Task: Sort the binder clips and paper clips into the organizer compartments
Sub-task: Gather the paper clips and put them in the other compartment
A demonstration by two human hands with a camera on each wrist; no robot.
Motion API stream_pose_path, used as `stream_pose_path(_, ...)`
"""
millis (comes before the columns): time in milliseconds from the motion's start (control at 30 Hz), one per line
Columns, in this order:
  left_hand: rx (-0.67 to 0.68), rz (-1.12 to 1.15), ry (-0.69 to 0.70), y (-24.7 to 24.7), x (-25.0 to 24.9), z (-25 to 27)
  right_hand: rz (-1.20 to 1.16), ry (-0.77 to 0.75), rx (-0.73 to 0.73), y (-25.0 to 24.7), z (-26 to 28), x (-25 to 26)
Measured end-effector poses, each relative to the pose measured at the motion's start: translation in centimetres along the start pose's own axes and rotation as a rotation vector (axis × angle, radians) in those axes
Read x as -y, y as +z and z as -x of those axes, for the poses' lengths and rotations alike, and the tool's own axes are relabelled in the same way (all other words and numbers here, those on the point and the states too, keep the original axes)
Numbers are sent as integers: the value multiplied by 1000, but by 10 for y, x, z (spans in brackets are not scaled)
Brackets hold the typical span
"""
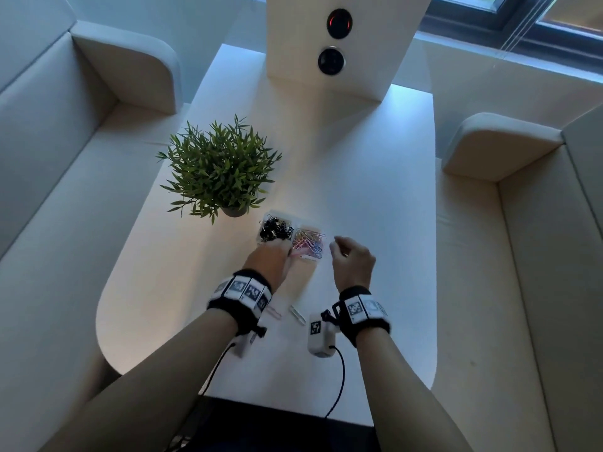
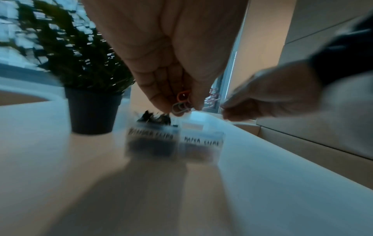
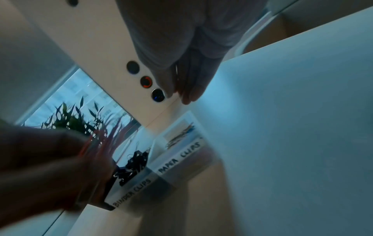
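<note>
Pinching paper clips [image 2: 182, 102] in left hand [image 1: 272, 261] at frame centre, over organizer [image 2: 173, 142] divider; right hand [image 1: 354, 261] loosely curled, apparently empty. Risking spill among binder clips [image 1: 274, 230].

White bench [image 1: 359, 190] with rounded near corners runs up the frame centre. Far end: upright cream panel [image 1: 293, 37] carrying two round dark sockets [image 1: 331, 61], the upper one glowing red. Cream upholstered sofa [image 1: 65, 158] fills the left of frame, a matching sofa [image 1: 538, 256] the right, armrests toward the top. Window [image 1: 522, 14] with dark frame at upper right; cool bluish daylight on the bench top. Green potted plant [image 1: 218, 168] left of centre, in a dark pot.
</note>
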State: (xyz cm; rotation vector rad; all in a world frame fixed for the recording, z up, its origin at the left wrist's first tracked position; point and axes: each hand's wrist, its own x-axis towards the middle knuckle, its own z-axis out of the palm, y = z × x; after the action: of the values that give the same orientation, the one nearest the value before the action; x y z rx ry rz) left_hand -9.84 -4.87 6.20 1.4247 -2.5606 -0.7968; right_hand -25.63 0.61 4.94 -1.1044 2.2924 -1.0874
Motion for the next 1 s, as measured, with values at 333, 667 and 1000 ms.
stream_pose_path(333, 217, -249, -76, 2, -32, -71, 219, 39, 463, 16, 99, -54)
stream_pose_path(667, 142, -33, 86, 29, 45, 36, 599, -208, 518, 59, 130, -19)
stream_pose_path(1000, 236, -4, 20, 56, 67, 64, 476, -269, 570, 76, 124, -13)
